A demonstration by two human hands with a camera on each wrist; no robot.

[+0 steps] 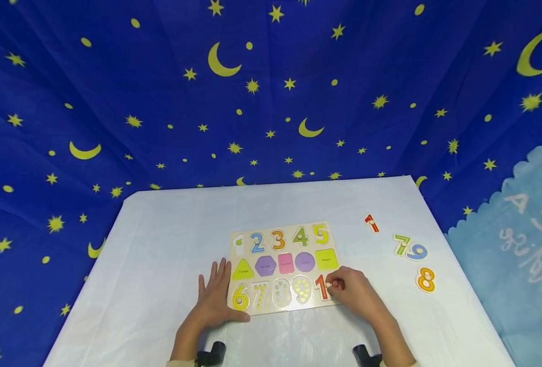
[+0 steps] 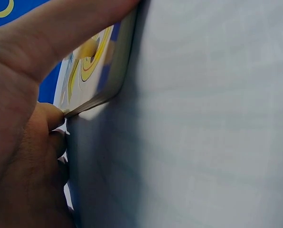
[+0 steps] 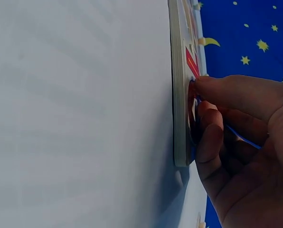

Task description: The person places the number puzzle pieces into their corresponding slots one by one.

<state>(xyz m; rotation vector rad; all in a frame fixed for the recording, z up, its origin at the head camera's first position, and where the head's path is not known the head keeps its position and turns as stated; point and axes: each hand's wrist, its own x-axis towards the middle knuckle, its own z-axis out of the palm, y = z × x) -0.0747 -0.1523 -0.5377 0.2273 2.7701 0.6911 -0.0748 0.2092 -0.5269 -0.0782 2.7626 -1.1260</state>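
A wooden number puzzle board (image 1: 271,309) lies on the white table in the head view, with number pieces in its top row and coloured shapes across its middle. My left hand (image 1: 214,298) rests at its left edge, fingers spread and thumb along the front corner beside the yellow 6 (image 1: 240,297). At the front right corner my right hand (image 1: 353,290) pinches the red number 10 piece (image 1: 320,288) by its knob, over the last slot of the bottom row. Curled fingers partly cover that piece. In the right wrist view, fingertips (image 3: 205,85) are right at the board's face.
To the right of the board lie a red 1 (image 1: 371,224), a green 7 (image 1: 401,244), a blue 9 (image 1: 417,252) and an orange 8 (image 1: 426,280). Recesses for 1, 7, 8 and 9 show printed dots or fruit. A blue star-patterned curtain (image 1: 271,102) hangs behind the table (image 1: 170,229).
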